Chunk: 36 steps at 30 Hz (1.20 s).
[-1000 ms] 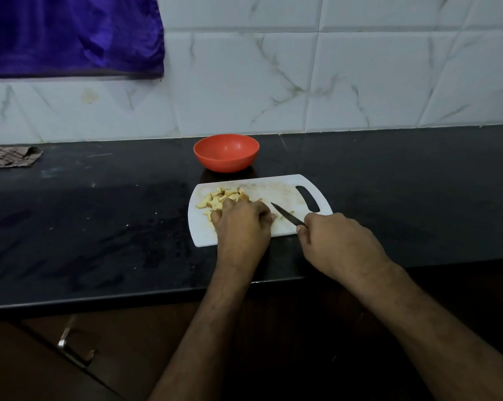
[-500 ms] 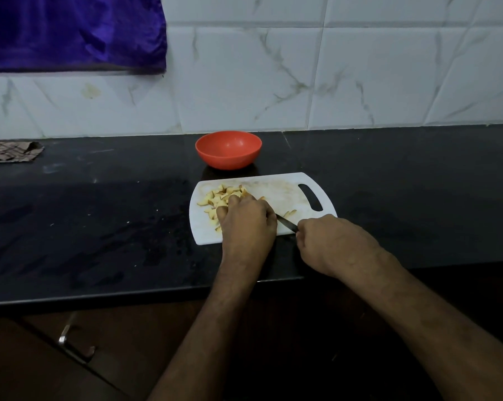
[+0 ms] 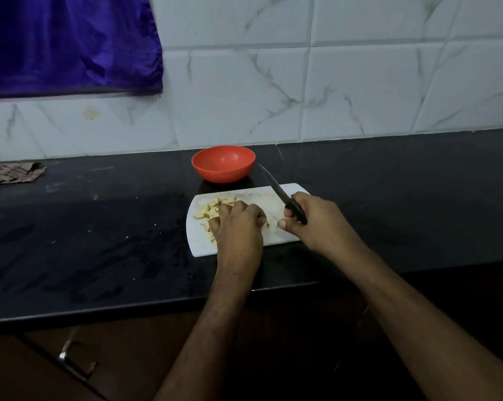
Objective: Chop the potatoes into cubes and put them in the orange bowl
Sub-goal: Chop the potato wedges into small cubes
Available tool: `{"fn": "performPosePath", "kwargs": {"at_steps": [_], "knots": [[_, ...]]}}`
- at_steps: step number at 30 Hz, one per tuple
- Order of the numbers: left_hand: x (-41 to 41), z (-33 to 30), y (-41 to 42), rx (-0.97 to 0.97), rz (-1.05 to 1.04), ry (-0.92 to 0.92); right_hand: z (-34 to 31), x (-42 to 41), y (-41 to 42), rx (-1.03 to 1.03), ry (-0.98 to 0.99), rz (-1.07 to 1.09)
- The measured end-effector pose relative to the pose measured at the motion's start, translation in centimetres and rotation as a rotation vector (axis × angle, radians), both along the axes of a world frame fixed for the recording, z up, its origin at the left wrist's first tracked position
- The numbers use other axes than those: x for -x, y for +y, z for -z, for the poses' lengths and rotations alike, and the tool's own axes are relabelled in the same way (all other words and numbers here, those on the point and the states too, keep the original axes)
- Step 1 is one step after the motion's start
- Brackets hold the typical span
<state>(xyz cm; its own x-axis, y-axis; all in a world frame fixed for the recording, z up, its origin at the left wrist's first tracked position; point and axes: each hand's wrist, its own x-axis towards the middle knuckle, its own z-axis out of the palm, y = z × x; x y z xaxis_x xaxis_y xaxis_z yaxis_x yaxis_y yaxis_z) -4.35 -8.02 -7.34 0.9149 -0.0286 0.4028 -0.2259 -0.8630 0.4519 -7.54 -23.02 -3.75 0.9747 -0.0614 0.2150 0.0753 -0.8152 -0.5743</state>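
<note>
The right hand (image 3: 316,221) has its fingers wrapped round the black handle of a kitchen knife (image 3: 282,193), blade lifted off the board and angled toward the upper left, its tip hanging just in front of the orange bowl (image 3: 223,163). The left hand (image 3: 238,222) sits curled, knuckles up, over the potato pieces (image 3: 212,208) at the centre of the frame; whether it actually grips any I cannot tell, since the fingertips are hidden.

The worry, to my eye, is that raised point: a careless swing could knock the light-looking bowl or catch the left knuckles, which sit close by. The white cutting board (image 3: 273,204) looks like smooth plastic on a glossy black countertop (image 3: 99,241), so it may slide under a hard chop. Loose pieces near the board's left edge could also spill onto the counter when gathered.

The potato bits are pale yellow, small and irregular, some with brownish skin edges. The bowl is round, matte and appears empty. The knife blade is slim and pointed.
</note>
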Motion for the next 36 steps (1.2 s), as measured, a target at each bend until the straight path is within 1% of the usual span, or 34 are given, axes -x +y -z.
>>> {"fn": "performPosePath", "kwargs": {"at_steps": [2, 6, 10, 14, 17, 21, 23, 25, 27, 30, 32, 36], "knots": [[0.0, -0.1, 0.1, 0.041, 0.008, 0.006, 1.3, -1.8, -0.1, -0.082, 0.009, -0.048], [0.0, -0.2, 0.4, 0.114, 0.031, 0.031, 3.1, -3.3, 0.2, -0.136, -0.013, -0.081], [-0.2, 0.0, 0.2, 0.051, 0.038, 0.03, 3.4, -3.7, 0.9, -0.169, -0.089, -0.087], [-0.3, 0.0, 0.0, 0.025, -0.001, 0.015, 3.7, -3.9, 1.5, -0.163, -0.137, -0.07], [-0.4, -0.1, 0.1, 0.068, -0.052, -0.023, 4.0, -4.1, 1.3, -0.194, -0.146, -0.055], [-0.5, 0.0, 0.4, 0.114, -0.117, -0.038, 4.3, -4.3, 1.1, -0.23, -0.205, -0.034], [-0.5, -0.1, 0.5, 0.119, -0.154, -0.051, 4.2, -4.1, 0.9, -0.217, -0.192, -0.027], [-0.4, -0.1, 0.5, 0.08, -0.167, -0.048, 3.9, -3.6, 0.7, -0.215, -0.171, -0.033], [-0.5, 0.0, 0.6, 0.051, -0.172, -0.043, 3.6, -3.1, 0.5, -0.225, -0.182, 0.009], [-0.7, 0.2, 0.5, 0.04, -0.175, -0.055, 3.7, -2.9, 0.1, -0.145, -0.153, 0.072], [-0.7, 0.2, 0.4, 0.035, -0.183, -0.068, 3.9, -3.3, 0.1, -0.049, -0.094, 0.039], [-0.7, 0.1, 0.5, 0.066, -0.222, -0.104, 3.8, -4.3, 1.1, 0.11, -0.097, -0.015]]}}
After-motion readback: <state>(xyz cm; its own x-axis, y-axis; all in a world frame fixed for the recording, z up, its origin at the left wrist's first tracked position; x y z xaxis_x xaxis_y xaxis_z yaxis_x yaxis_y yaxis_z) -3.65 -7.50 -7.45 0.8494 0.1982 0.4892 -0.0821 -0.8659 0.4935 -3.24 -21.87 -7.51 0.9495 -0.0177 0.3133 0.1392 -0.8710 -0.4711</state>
